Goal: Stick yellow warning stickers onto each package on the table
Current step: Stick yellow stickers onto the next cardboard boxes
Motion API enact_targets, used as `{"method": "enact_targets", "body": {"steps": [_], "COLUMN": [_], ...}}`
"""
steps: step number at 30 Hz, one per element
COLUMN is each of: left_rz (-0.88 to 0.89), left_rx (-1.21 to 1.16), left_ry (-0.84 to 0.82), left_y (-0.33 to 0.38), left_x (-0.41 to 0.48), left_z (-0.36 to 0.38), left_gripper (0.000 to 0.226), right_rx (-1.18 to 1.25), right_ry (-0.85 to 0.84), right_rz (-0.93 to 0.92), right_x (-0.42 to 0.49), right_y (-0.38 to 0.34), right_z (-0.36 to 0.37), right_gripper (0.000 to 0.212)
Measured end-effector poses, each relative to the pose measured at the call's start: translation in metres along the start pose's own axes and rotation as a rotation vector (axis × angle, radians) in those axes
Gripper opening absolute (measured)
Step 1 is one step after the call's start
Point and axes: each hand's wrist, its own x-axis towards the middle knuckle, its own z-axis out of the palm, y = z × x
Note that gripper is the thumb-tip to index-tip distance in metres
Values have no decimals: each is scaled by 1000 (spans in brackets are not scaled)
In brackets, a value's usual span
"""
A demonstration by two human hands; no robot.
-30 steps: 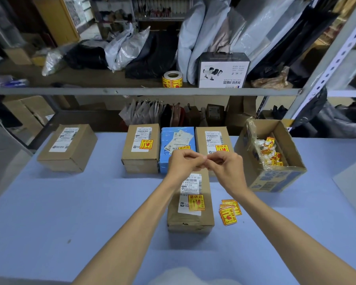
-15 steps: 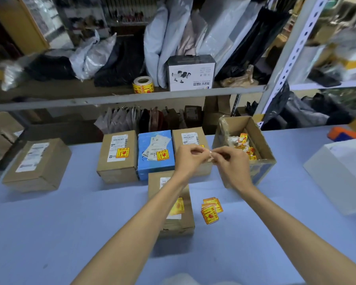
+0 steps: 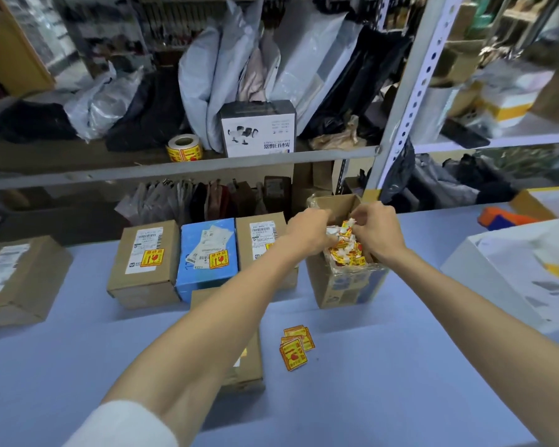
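Packages (image 3: 146,262) on the table (image 3: 400,366) number five, one of them blue. The left hand (image 3: 307,232) and right hand (image 3: 380,232) sit in one open carton (image 3: 346,288), fingers curled; what they grip cannot be told.

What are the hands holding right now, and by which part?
Cannot tell. The left hand and right hand curl their fingers over the sticker scraps in the open cardboard box; any pinch is hidden.

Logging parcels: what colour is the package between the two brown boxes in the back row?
The package is blue; head view.
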Motion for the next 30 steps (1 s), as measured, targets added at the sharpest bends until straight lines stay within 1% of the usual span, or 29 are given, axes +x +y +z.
{"method": "enact_targets", "body": {"steps": [2,4,6,8,10,12,16,18,20,22,24,26,30], "left_rz": [-9,-35,-84,-162,-249,-360,-556,-633,-739,-858,-948,-958,-948], "left_rx": [-25,-69,-128,-212,-239,-249,-302,-259,-243,-334,-486,-612,-710], "left_ry": [3,2,17,39,53,77,114,92,84,97,128,144,143], "left_y": [1,-2,-13,-31,-52,-74,-118,-135,-145,-147,-152,-159,-176], "left_x": [2,-2,-12,-27,-49,-75,-138,-167,-190,-205,-220,-231,-252], "left_z": [3,6,11,17,21,22,29,34,43,50,55,57,54], "left_gripper": [46,47,45,43,44,44,38,48,58,63,60,52,51], "right_rx": [-93,-144,-79,-6,34,65,127,173,268,309,344,384,467], "right_ry": [-55,-79,-98,-149,-214,-315,-585,-677,-746,-771,-747,-713,-707], "right_rz": [34,21,-30,-121,-179,-145,-66,-4,80,153,175,186,219], "right_x": [2,-2,-11,-25,-41,-59,-97,-115,-129,-141,-152,-158,-170], "right_y": [2,-1,-12,-27,-46,-65,-91,-96,-95,-90,-88,-90,-103], "right_z": [3,8,16,29,47,68,110,124,137,146,154,157,161], "right_gripper": [31,31,27,22,22,23,23,34,45,53,57,61,73]}}
